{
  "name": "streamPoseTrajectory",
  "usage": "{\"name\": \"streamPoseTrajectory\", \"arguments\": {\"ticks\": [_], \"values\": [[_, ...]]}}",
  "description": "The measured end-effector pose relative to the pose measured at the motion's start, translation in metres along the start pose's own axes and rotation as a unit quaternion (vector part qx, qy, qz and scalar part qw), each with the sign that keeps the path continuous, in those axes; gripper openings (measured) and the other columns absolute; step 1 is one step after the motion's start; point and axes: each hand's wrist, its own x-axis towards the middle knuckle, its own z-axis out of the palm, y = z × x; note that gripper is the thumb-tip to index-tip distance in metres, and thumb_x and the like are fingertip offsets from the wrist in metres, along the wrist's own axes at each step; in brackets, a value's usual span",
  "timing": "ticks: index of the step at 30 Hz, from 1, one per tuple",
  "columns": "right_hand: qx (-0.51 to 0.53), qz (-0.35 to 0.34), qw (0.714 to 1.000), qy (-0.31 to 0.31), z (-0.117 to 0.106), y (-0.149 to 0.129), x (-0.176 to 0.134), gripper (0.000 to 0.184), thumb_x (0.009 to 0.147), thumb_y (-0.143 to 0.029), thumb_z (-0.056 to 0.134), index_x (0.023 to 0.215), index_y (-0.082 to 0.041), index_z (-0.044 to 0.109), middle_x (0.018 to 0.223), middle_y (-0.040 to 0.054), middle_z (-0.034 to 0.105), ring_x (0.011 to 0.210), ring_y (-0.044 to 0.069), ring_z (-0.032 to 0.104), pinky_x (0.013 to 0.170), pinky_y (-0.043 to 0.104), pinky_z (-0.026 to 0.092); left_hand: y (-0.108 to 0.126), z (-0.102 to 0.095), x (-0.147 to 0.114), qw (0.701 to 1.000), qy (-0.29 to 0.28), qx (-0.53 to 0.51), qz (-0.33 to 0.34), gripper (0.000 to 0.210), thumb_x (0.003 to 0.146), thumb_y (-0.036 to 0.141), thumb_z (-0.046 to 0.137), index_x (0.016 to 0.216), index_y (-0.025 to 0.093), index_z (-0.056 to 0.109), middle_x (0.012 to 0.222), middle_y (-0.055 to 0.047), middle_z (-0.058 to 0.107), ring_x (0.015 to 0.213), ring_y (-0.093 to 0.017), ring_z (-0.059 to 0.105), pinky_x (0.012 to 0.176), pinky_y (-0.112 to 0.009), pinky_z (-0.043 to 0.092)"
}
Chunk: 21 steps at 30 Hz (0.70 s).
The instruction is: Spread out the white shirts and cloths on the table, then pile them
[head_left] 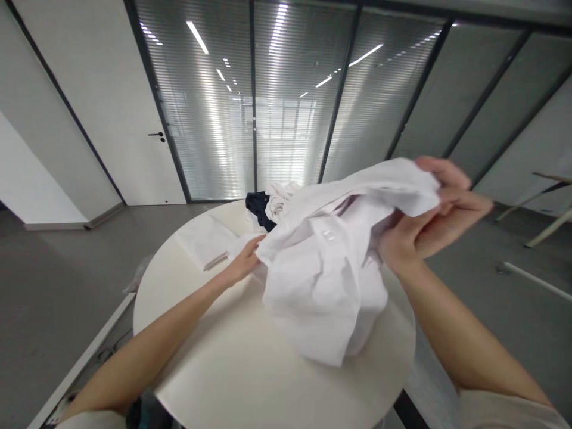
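table (232,363): round, white, bears everything
shirt (322,268): white, bunched, lifted at one end, rest sagging onto table
step: looks like shaking shirt out; next needs both hands on edges
right hand (429,220): fingers closed, pinching raised cloth
left hand (243,262): low on shirt's edge, fingers hidden, grip unclear
pile (268,205): dark and white clothes behind

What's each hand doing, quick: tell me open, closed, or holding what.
Left hand: on the shirt edge; grip cannot be told.
Right hand: closed on the shirt, held above the table.
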Motion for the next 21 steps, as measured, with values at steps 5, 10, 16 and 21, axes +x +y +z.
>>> {"name": "streamPoseTrajectory", "arguments": {"ticks": [5, 10, 16, 21], "values": [[0.037, 0.013, 0.998, 0.058, 0.014, 0.000, 0.007, 0.017, 0.104, -0.045, 0.040, 0.107, -0.028, 0.041, 0.136, 0.0084, 0.047, 0.142, 0.032, 0.038, 0.108, 0.053, 0.040, 0.016, -0.024, 0.008, 0.975, 0.211, -0.065, 0.012, 0.068, 0.092, 0.070, 0.046, 0.143, 0.026, 0.049, 0.160, -0.014, 0.034, 0.147, -0.033, 0.034, 0.113, -0.050, 0.039], [0.102, 0.029, 0.980, -0.167, 0.043, -0.032, -0.028, 0.009, 0.103, -0.037, 0.042, 0.107, -0.029, 0.046, 0.141, 0.0083, 0.053, 0.135, 0.028, 0.049, 0.112, 0.057, 0.036, 0.049, -0.019, -0.016, 0.982, -0.005, -0.152, 0.108, 0.118, 0.063, 0.092, 0.058, 0.156, 0.025, 0.029, 0.155, -0.018, 0.041, 0.141, -0.040, 0.041, 0.110, -0.050, 0.043], [0.301, 0.100, 0.804, -0.504, 0.065, -0.063, -0.053, 0.031, 0.102, -0.047, 0.046, 0.125, -0.027, 0.054, 0.150, 0.0110, 0.046, 0.137, 0.023, 0.046, 0.109, 0.045, 0.042, 0.067, -0.001, -0.032, 0.991, -0.075, -0.111, 0.015, 0.072, 0.072, 0.072, 0.071, 0.127, 0.026, 0.061, 0.132, -0.010, 0.065, 0.127, -0.034, 0.056, 0.114, -0.054, 0.041], [0.223, 0.334, 0.894, -0.197, 0.064, -0.037, -0.087, 0.048, 0.097, -0.061, 0.046, 0.133, -0.030, 0.050, 0.141, 0.0091, 0.052, 0.121, 0.022, 0.057, 0.099, 0.040, 0.050, 0.076, -0.014, -0.041, 0.964, 0.026, -0.247, -0.089, 0.077, 0.062, 0.065, 0.082, 0.121, 0.018, 0.067, 0.115, -0.013, 0.073, 0.121, -0.037, 0.062, 0.108, -0.053, 0.047]]}}
